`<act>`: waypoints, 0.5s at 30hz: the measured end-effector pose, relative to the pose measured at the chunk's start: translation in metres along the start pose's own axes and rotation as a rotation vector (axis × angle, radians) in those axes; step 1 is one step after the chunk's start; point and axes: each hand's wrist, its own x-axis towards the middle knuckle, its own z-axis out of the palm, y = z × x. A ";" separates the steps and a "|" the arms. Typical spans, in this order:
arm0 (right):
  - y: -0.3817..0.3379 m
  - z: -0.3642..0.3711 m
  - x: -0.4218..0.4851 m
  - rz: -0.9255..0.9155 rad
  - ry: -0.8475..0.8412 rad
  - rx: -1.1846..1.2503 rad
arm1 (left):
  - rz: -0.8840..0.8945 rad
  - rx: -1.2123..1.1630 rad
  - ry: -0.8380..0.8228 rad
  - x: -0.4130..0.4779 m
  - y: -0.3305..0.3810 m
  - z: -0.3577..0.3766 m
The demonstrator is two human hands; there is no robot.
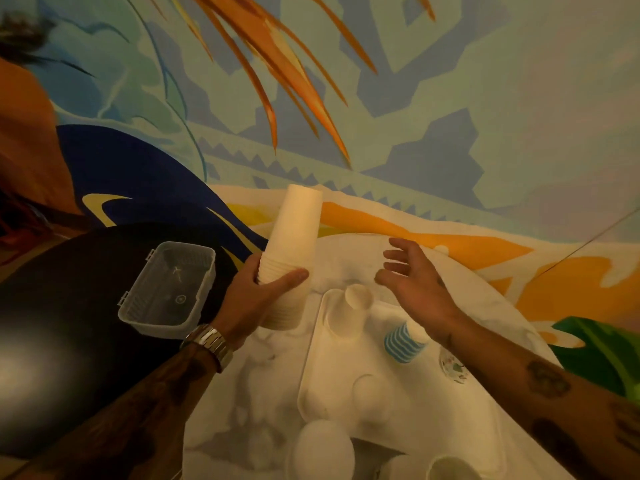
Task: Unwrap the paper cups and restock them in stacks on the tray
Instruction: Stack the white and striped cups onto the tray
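Your left hand (258, 292) is clamped around the lower part of a tall stack (294, 251) of upside-down cups, holding it tilted just above the counter (256, 382), left of the tray (313, 372). Your right hand (412, 278) hovers empty over the far end of the tray, fingers spread, touching nothing. No wrapper shows on the stack, so you look to be at the restocking step. Next you need a free spot on the tray: a short stack (349, 315) and a blue-striped stack (403, 342) already stand there. Set yours down upright beside them, steadying its top with the right hand.
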 end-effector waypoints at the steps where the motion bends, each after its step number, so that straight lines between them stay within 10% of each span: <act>1: -0.008 -0.002 0.000 -0.007 -0.018 -0.002 | -0.004 -0.001 -0.014 0.000 0.001 0.002; 15: -0.043 0.032 -0.019 0.055 -0.231 0.096 | 0.144 0.310 0.026 -0.016 0.028 0.025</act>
